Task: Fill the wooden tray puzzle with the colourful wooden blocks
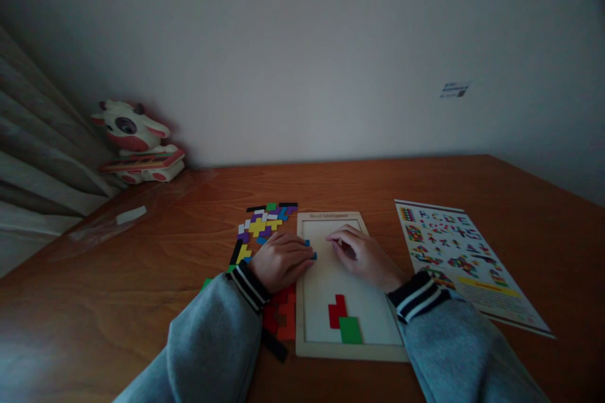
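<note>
Head view: a brown bench [179, 264] carries everything. Printed sheet [472, 264] flat to the right, rows of coloured shapes on it. Pale wooden tray [350, 351] in the middle, raised rim, white floor. Cow toy [137, 138] at the far left, by the wall.

Left hand [282, 259] palm down across the tray's left rim, fingers together; blue bits [307, 243] show at the fingertips, one piece or two unclear. Grip or mere touch, cannot tell. Right hand [366, 258] over the upper tray, fingers curled, thumb near them; whether anything is pinched is hidden.

Progress, by my reading: early. Inside, near the bottom rim, only a green piece [350, 330] and a red piece [334, 315], touching or nearly so; white floor shows over most of the remainder. Many loose pieces [258, 227] outside, left of the tray: yellow, white, purple, blue, green, black. More red ones [283, 318] below the left hand, a black strip [274, 346] beside them. Most pieces thus lie outside the rim.
</note>
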`<state>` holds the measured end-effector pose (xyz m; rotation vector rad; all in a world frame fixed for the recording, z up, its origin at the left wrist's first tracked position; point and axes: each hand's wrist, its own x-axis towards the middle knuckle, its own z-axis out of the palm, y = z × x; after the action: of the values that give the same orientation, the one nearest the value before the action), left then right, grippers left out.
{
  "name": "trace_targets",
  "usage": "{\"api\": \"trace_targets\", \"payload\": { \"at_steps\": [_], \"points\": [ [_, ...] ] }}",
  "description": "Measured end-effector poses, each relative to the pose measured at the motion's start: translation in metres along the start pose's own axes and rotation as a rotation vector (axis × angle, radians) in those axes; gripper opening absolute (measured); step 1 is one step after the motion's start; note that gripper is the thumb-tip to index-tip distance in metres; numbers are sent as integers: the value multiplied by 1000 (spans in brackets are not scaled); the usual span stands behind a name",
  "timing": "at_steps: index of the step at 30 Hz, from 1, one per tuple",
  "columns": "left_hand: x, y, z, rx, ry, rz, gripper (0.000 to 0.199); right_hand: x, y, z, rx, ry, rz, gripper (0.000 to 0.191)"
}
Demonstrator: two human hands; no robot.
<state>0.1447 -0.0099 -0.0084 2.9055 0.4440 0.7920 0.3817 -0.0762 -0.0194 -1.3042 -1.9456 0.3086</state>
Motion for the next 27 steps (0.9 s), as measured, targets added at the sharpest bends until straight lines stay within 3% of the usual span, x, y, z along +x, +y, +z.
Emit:
{"api": "trace_targets", "payload": {
  "at_steps": [7, 16, 27],
  "points": [
    [0, 5, -6, -87, 36, 91, 16, -1, 3, 1, 13, -3, -6, 22],
    [-8, 21, -17, -234, -103, 101, 30, 0, 0, -2, 15, 4, 10, 21],
    [-20, 39, -22, -247, -73, 118, 30, 0, 2, -3, 2, -26, 19, 23]
  ]
}}
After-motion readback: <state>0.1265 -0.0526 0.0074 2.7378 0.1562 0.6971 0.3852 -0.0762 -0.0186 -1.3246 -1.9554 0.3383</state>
